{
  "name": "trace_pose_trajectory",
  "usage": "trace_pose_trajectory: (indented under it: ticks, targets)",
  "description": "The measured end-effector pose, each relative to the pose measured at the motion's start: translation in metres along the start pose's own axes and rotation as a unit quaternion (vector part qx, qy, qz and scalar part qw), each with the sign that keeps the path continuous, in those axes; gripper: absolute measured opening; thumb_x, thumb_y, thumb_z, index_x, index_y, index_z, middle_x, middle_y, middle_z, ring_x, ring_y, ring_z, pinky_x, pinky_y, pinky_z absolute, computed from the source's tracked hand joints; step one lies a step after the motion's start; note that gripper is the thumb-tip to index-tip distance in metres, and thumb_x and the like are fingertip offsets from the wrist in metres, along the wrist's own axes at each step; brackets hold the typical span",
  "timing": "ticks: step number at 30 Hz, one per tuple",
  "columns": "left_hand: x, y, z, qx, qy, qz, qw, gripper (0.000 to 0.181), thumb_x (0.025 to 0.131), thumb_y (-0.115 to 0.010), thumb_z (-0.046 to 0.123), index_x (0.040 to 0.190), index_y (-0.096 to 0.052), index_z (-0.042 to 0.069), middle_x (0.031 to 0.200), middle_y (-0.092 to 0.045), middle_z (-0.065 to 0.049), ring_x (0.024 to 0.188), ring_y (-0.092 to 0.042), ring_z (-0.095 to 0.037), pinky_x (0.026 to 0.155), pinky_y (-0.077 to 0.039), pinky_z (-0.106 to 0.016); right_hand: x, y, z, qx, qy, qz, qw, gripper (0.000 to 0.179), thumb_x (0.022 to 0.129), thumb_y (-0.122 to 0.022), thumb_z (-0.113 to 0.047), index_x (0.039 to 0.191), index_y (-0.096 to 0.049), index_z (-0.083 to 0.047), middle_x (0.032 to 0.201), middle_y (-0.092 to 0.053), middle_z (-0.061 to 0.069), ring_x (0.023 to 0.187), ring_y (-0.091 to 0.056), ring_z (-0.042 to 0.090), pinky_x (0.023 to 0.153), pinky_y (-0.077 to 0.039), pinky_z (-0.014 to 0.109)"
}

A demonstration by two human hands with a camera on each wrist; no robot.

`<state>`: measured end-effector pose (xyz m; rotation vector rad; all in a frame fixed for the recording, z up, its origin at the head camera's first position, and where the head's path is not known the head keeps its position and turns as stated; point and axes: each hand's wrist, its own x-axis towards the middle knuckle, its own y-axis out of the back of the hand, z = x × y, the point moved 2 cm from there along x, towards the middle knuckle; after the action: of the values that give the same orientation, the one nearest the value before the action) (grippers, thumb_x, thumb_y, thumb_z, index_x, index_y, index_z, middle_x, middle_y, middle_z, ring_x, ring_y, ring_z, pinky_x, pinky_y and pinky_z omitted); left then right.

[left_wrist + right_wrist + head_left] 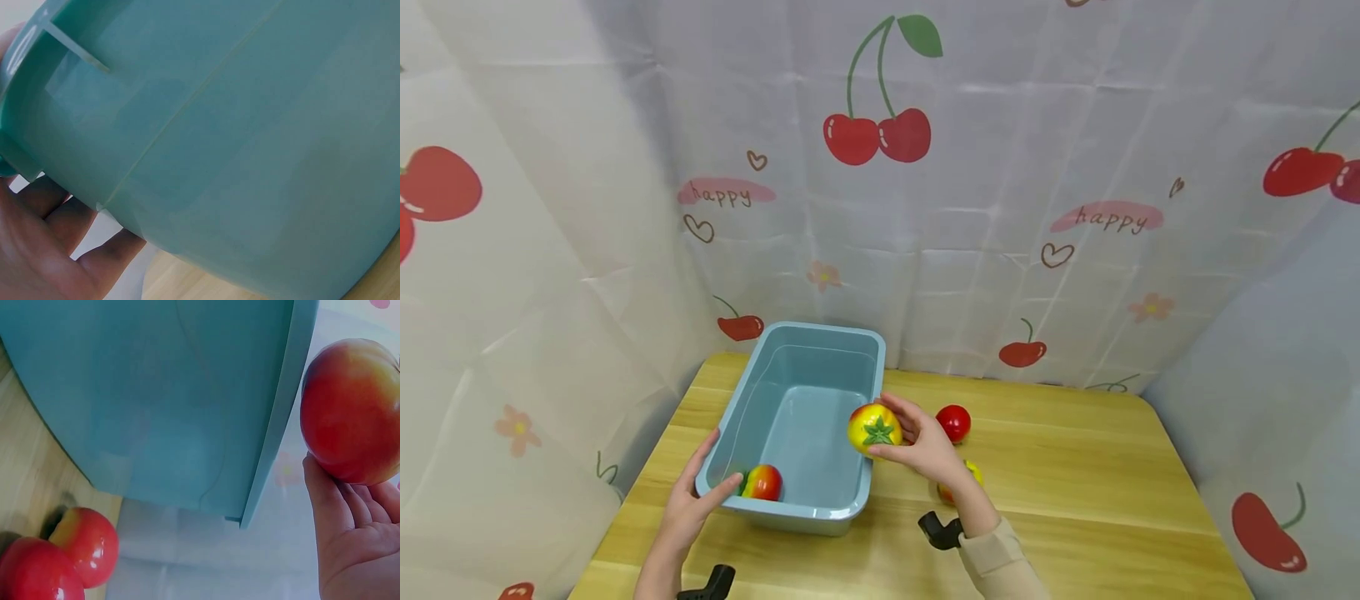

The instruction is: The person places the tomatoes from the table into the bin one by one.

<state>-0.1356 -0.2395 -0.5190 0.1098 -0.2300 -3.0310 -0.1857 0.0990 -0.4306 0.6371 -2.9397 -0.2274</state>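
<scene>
A light blue plastic basin stands on the table's left part. My left hand grips its near-left rim, thumb over the edge; in the left wrist view the fingers lie under the basin's outer wall. Inside, by the near-left corner, lies a red-yellow fruit with a green end. Over the basin's right rim, my right hand holds a glossy yellow-red tomato with a green star-shaped top. The right wrist view shows the tomato's red side above the fingers, beside the rim.
To the right of the basin, a red round fruit rests on the wooden table. A yellow-red fruit lies nearer, partly hidden by my right wrist. Printed curtains hang behind and at both sides.
</scene>
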Motion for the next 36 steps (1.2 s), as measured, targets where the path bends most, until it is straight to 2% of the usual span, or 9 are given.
trace_pose_trajectory:
  ticks: [7,11,20,27,32,36]
  targets:
    - [-0.003,-0.001,0.002,-0.017,-0.001,-0.004,0.9998,0.074,0.089,-0.064,0.012,0.15,-0.024,0.023,0.152,-0.016,-0.015,0.126,-0.029,-0.039,0.078,-0.04,-0.013,0.005,-0.006,-0.001,0.003,0.001,-0.007,1.0,0.073,0.079,-0.076,-0.008,0.141,-0.039,-0.002,0.14,-0.044,0.017,0.125,-0.046,0.026,0.099,-0.038,0.04]
    - [-0.003,-0.001,0.003,-0.012,0.003,-0.005,0.9999,0.075,0.089,-0.065,0.013,0.15,-0.023,0.023,0.152,-0.015,-0.014,0.127,-0.028,-0.039,0.078,-0.04,-0.012,0.006,-0.009,-0.002,0.001,-0.004,-0.005,1.0,0.072,0.079,-0.076,-0.008,0.141,-0.039,-0.003,0.14,-0.044,0.014,0.126,-0.045,0.025,0.1,-0.037,0.039]
    - [-0.001,-0.001,0.005,-0.007,0.008,-0.008,0.9999,0.075,0.089,-0.064,0.014,0.151,-0.022,0.024,0.153,-0.015,-0.015,0.126,-0.027,-0.04,0.077,-0.04,-0.013,0.007,-0.011,-0.005,0.004,0.015,-0.009,0.9998,0.071,0.079,-0.075,-0.006,0.14,-0.039,0.0,0.139,-0.045,0.015,0.128,-0.043,0.028,0.099,-0.037,0.031]
    - [-0.001,-0.004,0.005,-0.006,-0.002,-0.006,1.0,0.075,0.089,-0.065,0.013,0.15,-0.023,0.023,0.152,-0.016,-0.014,0.127,-0.027,-0.038,0.078,-0.04,-0.011,0.011,-0.006,0.027,0.018,0.015,-0.005,0.9997,0.075,0.078,-0.076,-0.008,0.142,-0.038,-0.007,0.141,-0.044,0.009,0.129,-0.041,0.03,0.098,-0.038,0.028]
    - [-0.001,-0.004,0.004,-0.013,-0.008,-0.006,0.9999,0.075,0.089,-0.065,0.012,0.15,-0.023,0.022,0.153,-0.015,-0.013,0.127,-0.025,-0.038,0.079,-0.039,-0.01,0.01,-0.003,0.034,0.012,0.025,0.0,0.9996,0.074,0.078,-0.077,-0.018,0.142,-0.04,-0.011,0.14,-0.045,0.008,0.127,-0.044,0.027,0.098,-0.039,0.03]
    - [-0.001,-0.004,0.004,-0.017,-0.007,-0.007,0.9998,0.076,0.089,-0.064,0.011,0.151,-0.022,0.022,0.154,-0.013,-0.013,0.129,-0.024,-0.038,0.078,-0.039,-0.009,0.009,-0.002,0.035,0.011,0.03,0.002,0.9995,0.074,0.078,-0.078,-0.019,0.141,-0.041,-0.01,0.14,-0.045,0.012,0.126,-0.045,0.024,0.099,-0.038,0.034]
